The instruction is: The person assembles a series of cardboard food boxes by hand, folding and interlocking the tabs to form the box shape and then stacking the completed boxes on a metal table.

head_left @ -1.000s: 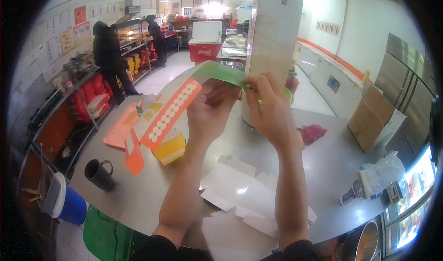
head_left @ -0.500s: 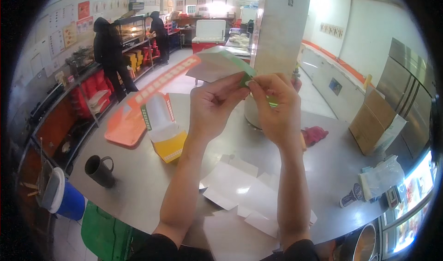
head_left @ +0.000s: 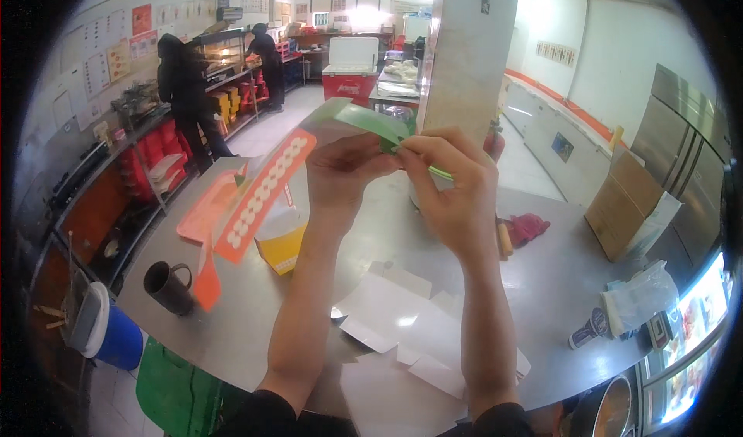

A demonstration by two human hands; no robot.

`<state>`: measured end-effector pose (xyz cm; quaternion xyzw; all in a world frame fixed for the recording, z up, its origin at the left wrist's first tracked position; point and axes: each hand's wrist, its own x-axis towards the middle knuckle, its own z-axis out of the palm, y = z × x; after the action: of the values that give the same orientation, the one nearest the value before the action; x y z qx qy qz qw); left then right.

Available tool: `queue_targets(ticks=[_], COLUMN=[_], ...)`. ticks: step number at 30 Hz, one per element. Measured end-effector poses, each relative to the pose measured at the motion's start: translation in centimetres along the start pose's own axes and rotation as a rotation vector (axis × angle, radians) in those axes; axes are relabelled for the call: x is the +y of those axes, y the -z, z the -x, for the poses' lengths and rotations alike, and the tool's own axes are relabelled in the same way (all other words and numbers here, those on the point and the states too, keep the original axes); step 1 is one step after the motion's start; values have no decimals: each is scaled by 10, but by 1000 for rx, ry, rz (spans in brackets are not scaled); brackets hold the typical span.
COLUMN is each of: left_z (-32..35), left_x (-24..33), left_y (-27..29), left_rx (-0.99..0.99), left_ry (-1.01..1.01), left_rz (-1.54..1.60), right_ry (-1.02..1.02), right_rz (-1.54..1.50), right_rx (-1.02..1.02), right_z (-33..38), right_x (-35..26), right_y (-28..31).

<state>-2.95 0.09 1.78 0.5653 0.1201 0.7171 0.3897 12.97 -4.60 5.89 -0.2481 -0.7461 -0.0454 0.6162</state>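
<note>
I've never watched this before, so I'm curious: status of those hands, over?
Right grip pinching green-and-orange cardboard, held raised. Left grip at its green end, fingers partly hidden. Dark mug near the hanging orange flap; contact unclear.

1. A shiny grey metal table (head_left: 248,325);
2. on its left: a dark mug (head_left: 166,288); an orange tray (head_left: 193,219); a yellow card box (head_left: 283,251);
3. near middle: flat white card sheets (head_left: 391,311), overlapping;
4. on its right: a red cloth (head_left: 530,228); a brown cardboard box (head_left: 624,205); a plastic bag (head_left: 642,294); a cup (head_left: 587,329).

A partly folded green-and-orange carton (head_left: 290,158) is held aloft, sloping down leftward, its orange strip (head_left: 261,205) patterned white.
</note>
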Motion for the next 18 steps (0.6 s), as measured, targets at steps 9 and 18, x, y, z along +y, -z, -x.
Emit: queue_targets(ticks=[9,18], left_z=[3,1], left_x=[1,-12], left_y=[7,-5], left_rx=[-46,-5], left_ry=[7,1], left_rz=[-142,-12], right_ry=[43,105], right_rz=[-19,299], right_rx=[-6,-31], right_z=[1,7], right_x=[2,4], right_y=[-2,-2])
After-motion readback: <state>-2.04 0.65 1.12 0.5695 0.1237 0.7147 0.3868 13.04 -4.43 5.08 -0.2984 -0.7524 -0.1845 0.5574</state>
